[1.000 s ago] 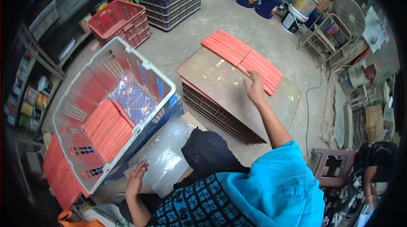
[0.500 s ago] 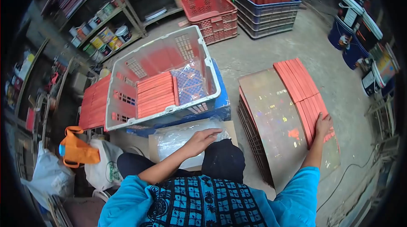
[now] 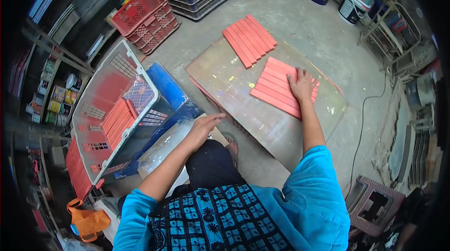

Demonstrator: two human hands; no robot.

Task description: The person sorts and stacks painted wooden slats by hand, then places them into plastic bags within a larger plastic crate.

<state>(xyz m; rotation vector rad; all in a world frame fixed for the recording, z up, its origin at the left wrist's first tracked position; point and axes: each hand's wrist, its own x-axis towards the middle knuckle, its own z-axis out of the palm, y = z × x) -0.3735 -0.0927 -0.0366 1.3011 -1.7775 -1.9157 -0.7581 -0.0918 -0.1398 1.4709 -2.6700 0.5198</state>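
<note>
Just turned red sticks point(image 3: 275, 87) away from farther batch point(image 3: 248, 40), now on board point(image 3: 229, 98) under right hand point(image 3: 303, 83) with fingers spread, likely handleable separately, with left hand point(image 3: 204, 129) near knee point(image 3: 211, 157), fingers loosely together.

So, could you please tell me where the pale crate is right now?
In the head view, the pale crate is on the left side, with the red crates just beyond it and the left hand to its right.

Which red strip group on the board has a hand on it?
The group nearer the camera wearer, under the right hand. The farther group, across a gap, has no hand on it.
</note>
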